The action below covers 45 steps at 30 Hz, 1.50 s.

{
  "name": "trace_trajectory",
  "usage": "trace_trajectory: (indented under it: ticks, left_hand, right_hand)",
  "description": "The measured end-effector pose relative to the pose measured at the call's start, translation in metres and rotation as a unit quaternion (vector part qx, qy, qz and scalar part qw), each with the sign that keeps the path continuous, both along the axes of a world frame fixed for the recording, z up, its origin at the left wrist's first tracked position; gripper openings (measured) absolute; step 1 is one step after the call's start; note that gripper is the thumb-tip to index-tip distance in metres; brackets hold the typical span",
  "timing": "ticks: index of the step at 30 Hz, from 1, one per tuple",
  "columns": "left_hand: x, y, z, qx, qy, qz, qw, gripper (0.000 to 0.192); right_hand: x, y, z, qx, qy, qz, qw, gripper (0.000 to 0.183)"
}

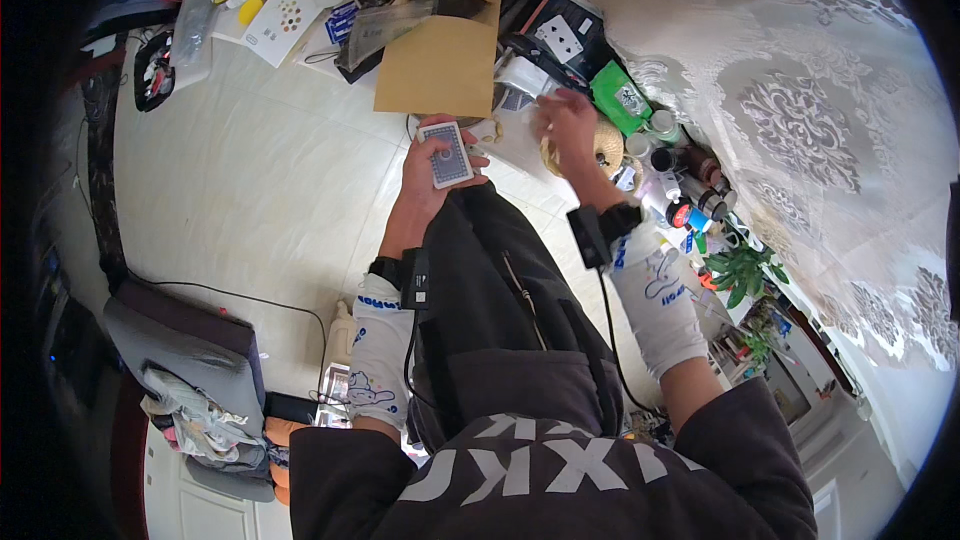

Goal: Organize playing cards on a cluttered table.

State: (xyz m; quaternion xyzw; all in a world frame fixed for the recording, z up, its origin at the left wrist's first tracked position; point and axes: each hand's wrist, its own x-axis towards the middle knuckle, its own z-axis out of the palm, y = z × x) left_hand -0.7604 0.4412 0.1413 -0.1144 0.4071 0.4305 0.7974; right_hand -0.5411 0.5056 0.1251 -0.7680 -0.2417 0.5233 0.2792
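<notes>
My left hand (427, 157) grips a deck of playing cards (448, 155), with the blue patterned back of the top card facing up and my thumb across it. My right hand (574, 127) is off to the right, blurred by motion, so its fingers and anything between them cannot be made out. Just left of it, blue-backed cards (514, 99) lie face down on the cluttered surface. Farther back, a playing card with black spades (560, 39) rests face up on a dark flat object. A kraft paper envelope (439, 79) lies beyond my left hand.
A green pouch (621, 97) and a woven straw item (606, 146) sit close to my right hand. Several bottles and jars (697, 172) line the right side, near a potted plant (739, 274). A grey chair (180, 345) stands at the left. Cables run from both wrists.
</notes>
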Motion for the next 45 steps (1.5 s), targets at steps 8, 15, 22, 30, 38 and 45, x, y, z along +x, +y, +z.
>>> trace_trajectory:
  ticks: [8,15,22,30,38,45]
  left_hand:
    - [-0.013,-0.011,-0.006,0.006,0.01,-0.003,1.0,0.031]
    - [-0.019,-0.013,-0.006,0.009,-0.024,0.015,1.0,0.034]
    - [-0.018,-0.019,-0.006,0.0,-0.025,0.017,1.0,0.034]
    - [-0.018,-0.026,-0.011,-0.005,-0.009,0.009,1.0,0.034]
    - [0.012,-0.002,-0.013,0.034,-0.078,0.021,0.996,0.046]
    - [0.027,-0.003,-0.011,0.034,-0.059,-0.004,0.998,0.049]
  right_hand:
    - [0.043,0.062,-0.085,0.05,-0.217,0.076,0.972,0.052]
    - [0.055,0.087,-0.117,0.116,-0.435,0.242,0.859,0.075]
    - [0.05,0.098,-0.111,0.104,-0.448,0.277,0.844,0.075]
    - [0.049,0.098,-0.108,0.07,-0.452,0.305,0.835,0.051]
    - [0.097,0.079,-0.089,0.076,-0.415,0.21,0.882,0.032]
    - [0.037,-0.014,0.011,0.091,-0.233,0.141,0.958,0.025]
